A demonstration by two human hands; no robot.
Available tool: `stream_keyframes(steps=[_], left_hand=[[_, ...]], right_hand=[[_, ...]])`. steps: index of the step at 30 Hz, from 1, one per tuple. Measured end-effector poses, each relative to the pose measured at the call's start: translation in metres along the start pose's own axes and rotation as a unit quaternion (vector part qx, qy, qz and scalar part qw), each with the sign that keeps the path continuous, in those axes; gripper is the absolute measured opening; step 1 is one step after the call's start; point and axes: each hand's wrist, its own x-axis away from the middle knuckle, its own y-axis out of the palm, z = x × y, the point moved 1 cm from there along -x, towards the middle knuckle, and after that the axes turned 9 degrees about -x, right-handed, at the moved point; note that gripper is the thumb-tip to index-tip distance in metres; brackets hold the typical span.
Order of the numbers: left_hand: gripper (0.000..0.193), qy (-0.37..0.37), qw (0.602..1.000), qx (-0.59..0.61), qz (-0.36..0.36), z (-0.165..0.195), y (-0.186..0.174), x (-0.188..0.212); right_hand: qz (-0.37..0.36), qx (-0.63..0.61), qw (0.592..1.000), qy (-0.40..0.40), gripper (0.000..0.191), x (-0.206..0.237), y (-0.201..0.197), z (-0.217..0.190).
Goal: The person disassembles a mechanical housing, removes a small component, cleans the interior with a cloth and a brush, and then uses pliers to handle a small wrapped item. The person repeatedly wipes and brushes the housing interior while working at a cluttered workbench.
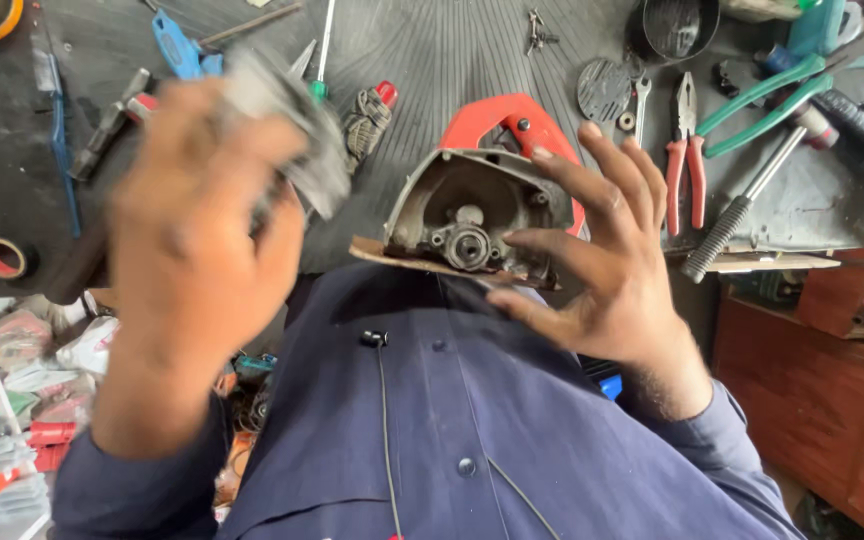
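Note:
My left hand (197,235) is raised and blurred, shut on a grey metal part (297,130) that sticks out above the fingers. My right hand (602,250) has its fingers spread and rests against the right side of an open power-tool housing (472,205), grey inside with a bearing in the middle and a red handle (507,122) behind it. The housing sits at the near edge of the ribbed black mat (432,50), just above my blue shirt.
On the bench lie red-handled pliers (685,160), green-handled shears (762,100), a hammer with a ribbed grip (742,215), screwdrivers (324,50), a blue tool (182,50), a round disc (604,90) and a tape roll (2,258). A wooden cabinet (822,390) stands right; boxes clutter the lower left.

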Motion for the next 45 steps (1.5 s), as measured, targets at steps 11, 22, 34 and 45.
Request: stream_keyframes(steps=[11,22,34,45], left_hand=[[0.048,0.104,0.989,0.012,-0.106,0.025,0.032,0.003],[0.046,0.027,0.979,0.149,-0.134,0.018,0.045,-0.009],[0.117,-0.216,0.867,0.324,-0.31,0.01,0.096,0.012],[0.113,-0.224,0.816,0.395,-0.358,0.007,0.097,0.004]], right_hand=[[0.015,-0.093,0.996,-0.007,0.049,0.018,0.03,0.022],[0.017,-0.316,0.94,0.13,0.073,0.013,0.024,0.03],[-0.052,-0.269,0.945,0.177,0.112,0.0,0.022,0.029],[-0.094,-0.251,0.939,0.213,0.102,-0.009,0.018,0.025]])
